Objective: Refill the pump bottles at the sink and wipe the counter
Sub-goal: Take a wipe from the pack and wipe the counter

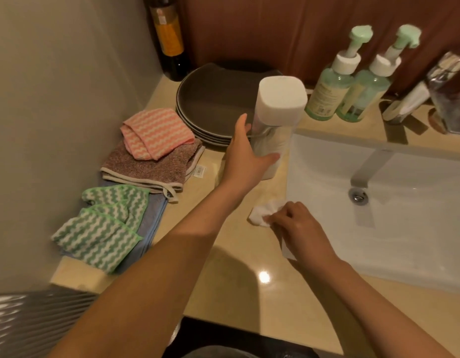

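Left wall (56, 86) is plain grey-beige; back wall (275, 29) is reddish-brown wood-look paneling w/ vertical seams. They meet in a corner. Glossy beige stone-look counter (223, 293) butts against both. Light is warm & dim, w/ one small bright glare spot (264, 276) on the countertop. Ribbed silvery surface (30, 319) at btm left.

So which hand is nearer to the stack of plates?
Left. The left hand grips the dispenser just beside the plates; the right hand holds a tissue on the counter, nearer the person, by the sink.
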